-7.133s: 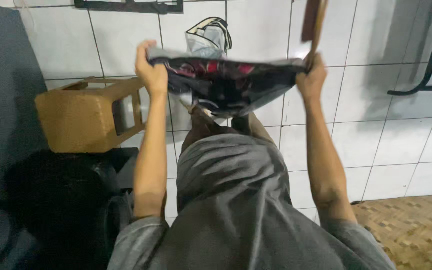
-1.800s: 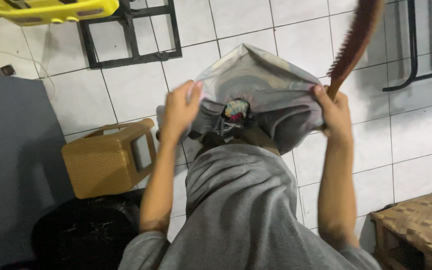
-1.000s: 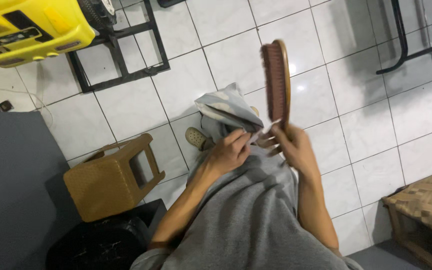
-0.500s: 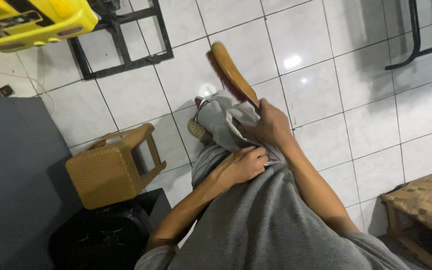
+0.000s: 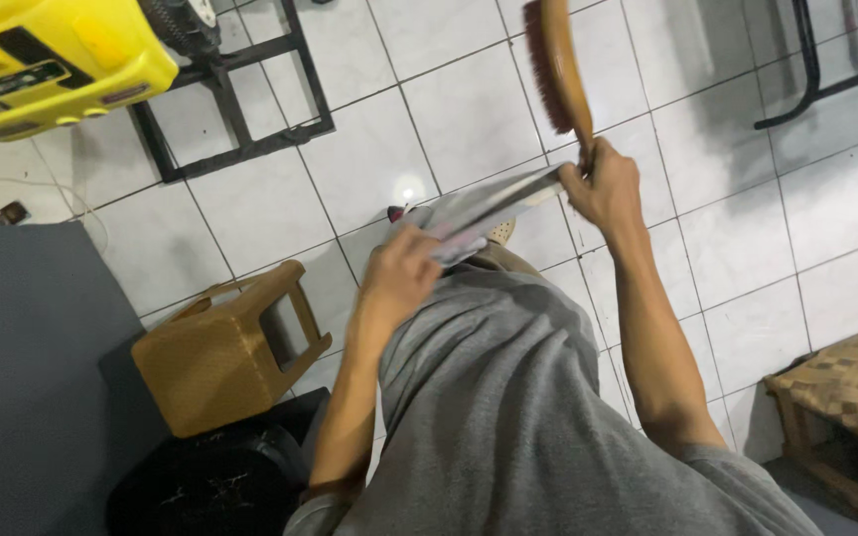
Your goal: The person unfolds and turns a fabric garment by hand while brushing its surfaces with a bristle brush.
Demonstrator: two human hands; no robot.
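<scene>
I stand over a white tiled floor and look down my grey shirt. Between my two hands a grey cloth [image 5: 489, 203] is stretched flat. My left hand [image 5: 399, 273] grips its near end, just above my chest. Higher and to the right, my right hand [image 5: 603, 184] grips the far end. That same hand also holds the handle of a wooden brush [image 5: 555, 65] with reddish-brown bristles, which points up and away from me. A light shoe toe [image 5: 500, 231] peeks out under the cloth.
A tan plastic stool [image 5: 220, 347] lies tipped on its side at the left. Below it sits a black container [image 5: 211, 486]. A yellow machine [image 5: 47, 55] on a black metal frame [image 5: 235, 129] stands at the top left, a woven stool [image 5: 841, 392] at the lower right, a dark mat [image 5: 22, 367] along the left.
The hands have lifted from my waist and pulled apart, so the bunched cloth is now stretched flat. The right hand rose and swung the brush upright.
</scene>
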